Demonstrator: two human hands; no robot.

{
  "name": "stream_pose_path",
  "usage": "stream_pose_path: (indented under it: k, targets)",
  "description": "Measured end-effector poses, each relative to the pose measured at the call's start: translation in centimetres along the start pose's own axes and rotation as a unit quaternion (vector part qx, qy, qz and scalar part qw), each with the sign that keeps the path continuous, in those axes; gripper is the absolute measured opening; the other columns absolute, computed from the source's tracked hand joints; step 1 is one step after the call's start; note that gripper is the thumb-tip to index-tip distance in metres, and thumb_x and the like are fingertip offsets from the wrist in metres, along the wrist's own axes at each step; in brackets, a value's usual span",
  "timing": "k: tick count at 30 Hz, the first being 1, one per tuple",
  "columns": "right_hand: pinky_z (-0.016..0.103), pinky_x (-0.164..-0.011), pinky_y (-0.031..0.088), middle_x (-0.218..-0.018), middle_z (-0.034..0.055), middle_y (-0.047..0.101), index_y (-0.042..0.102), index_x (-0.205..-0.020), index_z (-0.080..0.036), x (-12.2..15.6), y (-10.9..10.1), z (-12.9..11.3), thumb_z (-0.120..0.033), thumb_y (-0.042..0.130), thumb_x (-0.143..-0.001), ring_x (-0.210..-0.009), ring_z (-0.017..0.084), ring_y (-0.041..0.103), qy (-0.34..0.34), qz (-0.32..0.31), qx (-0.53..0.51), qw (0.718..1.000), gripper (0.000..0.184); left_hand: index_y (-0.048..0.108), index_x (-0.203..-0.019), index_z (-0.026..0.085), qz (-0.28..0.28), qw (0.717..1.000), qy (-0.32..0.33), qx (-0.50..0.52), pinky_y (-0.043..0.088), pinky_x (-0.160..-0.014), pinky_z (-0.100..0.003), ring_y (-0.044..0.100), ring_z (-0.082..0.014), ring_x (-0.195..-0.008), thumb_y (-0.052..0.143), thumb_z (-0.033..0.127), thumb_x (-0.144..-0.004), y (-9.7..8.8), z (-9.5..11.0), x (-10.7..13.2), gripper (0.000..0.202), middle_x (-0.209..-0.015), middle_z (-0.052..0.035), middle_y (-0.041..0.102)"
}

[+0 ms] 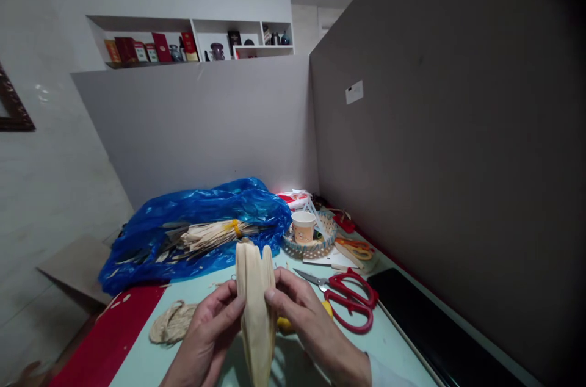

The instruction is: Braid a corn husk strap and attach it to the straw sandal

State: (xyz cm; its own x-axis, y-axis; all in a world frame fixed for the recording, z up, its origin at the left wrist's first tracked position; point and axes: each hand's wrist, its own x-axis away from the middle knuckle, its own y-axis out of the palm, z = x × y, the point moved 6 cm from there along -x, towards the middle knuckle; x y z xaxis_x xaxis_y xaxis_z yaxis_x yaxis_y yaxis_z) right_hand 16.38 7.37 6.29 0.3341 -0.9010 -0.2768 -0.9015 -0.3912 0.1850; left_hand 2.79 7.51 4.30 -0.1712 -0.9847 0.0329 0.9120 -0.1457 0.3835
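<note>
Upright between my hands is a pale dried corn husk (255, 314), with folded layers and a split near its top. My left hand (211, 327) pinches its left edge between thumb and fingers. On the other edge, my right hand (311, 321) grips it the same way. Red-handled scissors (350, 295) lie on the table just beyond my right hand, blades pointing left. A yellow object (284, 325) is partly hidden behind that hand, so its kind is unclear. Near my left hand lies a coil of tan fibre cord (173, 321).
A blue plastic bag (183, 207) holds a bundle of dried husks (210, 237) tied in yellow. Behind my hands, a paper cup (303, 227) stands in a woven basket (323, 245). Orange-handled scissors (357, 248) lie beside it. A black flat panel (425, 320) and grey partition (439, 149) bound the right.
</note>
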Motion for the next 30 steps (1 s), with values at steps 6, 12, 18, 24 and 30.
stream_pose_path:
  k: [6, 12, 18, 24, 30]
  targets:
    - [0.026, -0.072, 0.043, -0.088, -0.0001, 0.060, 0.063, -0.098, -0.016, 0.2, 1.0, 0.3, -0.024, 0.073, -0.074, -0.081, 0.016, 0.055, -0.011, -0.026, -0.019, 0.999, 0.027, 0.066, -0.074, 0.018, 0.007, 0.996, 0.043, -0.077, 0.044, -0.061, -0.024, 0.058, -0.0154, -0.065, 0.084, 0.034, -0.065, 0.2, 0.4, 0.7, 0.027, -0.068, 0.0010, 0.062]
    - [0.031, -0.075, 0.048, -0.089, 0.0044, 0.067, 0.067, -0.099, -0.013, 0.0, 0.5, -0.4, -0.020, 0.066, -0.075, -0.082, 0.020, 0.061, -0.017, 0.001, 0.002, 1.000, 0.025, 0.060, -0.076, 0.021, 0.040, 0.997, 0.056, -0.026, 0.044, -0.065, -0.023, 0.058, -0.0154, -0.072, 0.079, 0.034, -0.073, 1.2, 1.1, 1.5, 0.022, -0.076, 0.0029, 0.064]
    - [0.034, -0.077, 0.049, -0.087, 0.0055, 0.068, 0.069, -0.095, -0.013, 0.0, 0.3, -0.9, -0.022, 0.065, -0.074, -0.081, 0.022, 0.063, -0.019, 0.017, 0.000, 1.000, 0.023, 0.065, -0.086, 0.022, 0.039, 0.998, 0.045, 0.019, 0.048, -0.067, -0.026, 0.067, -0.0205, -0.081, 0.082, 0.032, -0.070, 1.4, 1.1, 1.3, 0.025, -0.092, -0.0013, 0.072]
    - [0.033, -0.077, 0.048, -0.089, 0.0054, 0.068, 0.067, -0.098, -0.014, 0.1, 0.6, -0.9, -0.026, 0.070, -0.073, -0.083, 0.021, 0.063, -0.011, -0.004, -0.050, 0.999, 0.027, 0.073, -0.092, 0.018, 0.008, 0.997, 0.063, -0.033, 0.051, -0.065, -0.028, 0.069, -0.0235, -0.080, 0.081, 0.033, -0.070, 0.6, 1.3, 1.0, 0.028, -0.085, -0.0062, 0.074]
    - [0.023, -0.061, 0.040, -0.076, 0.0016, 0.061, 0.065, -0.084, -0.013, 0.0, 0.1, -0.6, -0.041, 0.074, -0.074, -0.067, 0.013, 0.052, -0.004, 0.017, -0.021, 1.000, 0.031, 0.073, -0.092, 0.021, 0.023, 0.999, 0.041, 0.022, 0.049, -0.070, -0.025, 0.067, -0.0178, -0.078, 0.078, 0.030, -0.076, 0.8, 1.2, 1.0, 0.020, -0.088, -0.0022, 0.074]
